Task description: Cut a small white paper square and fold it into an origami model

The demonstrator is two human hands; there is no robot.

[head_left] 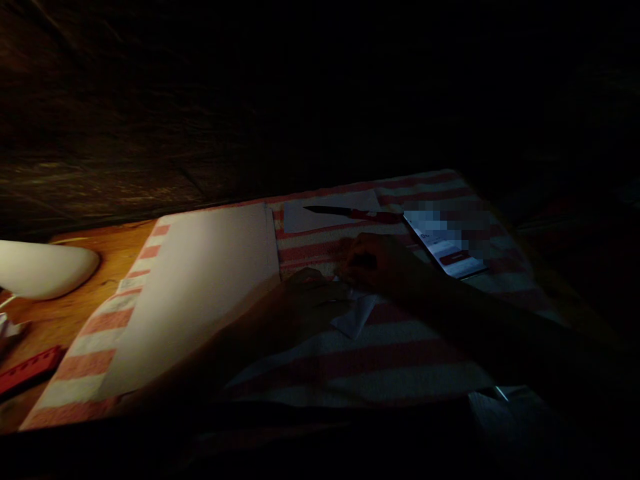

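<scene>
In the dim middle of the cloth, my two hands come together over a small folded piece of white paper (357, 317). My left hand (313, 297) reaches in from the left, its fingers closed on the paper's near part. Just beyond it, my right hand (373, 260) is curled, with thumb and fingertips pinched at the paper's upper edge. Shadow hides the exact fingertip contact. Behind my hands lies a knife (355, 213) with a dark blade and reddish handle, its blade across a white paper sheet (325, 221).
A red-and-white striped cloth (97, 340) covers much of the wooden table (123, 250). Large white paper sheets (205, 267) lie at left. A lit phone (445, 250) is at right. A white lamp-like object (45, 270) and a red slotted object (30, 370) sit at far left.
</scene>
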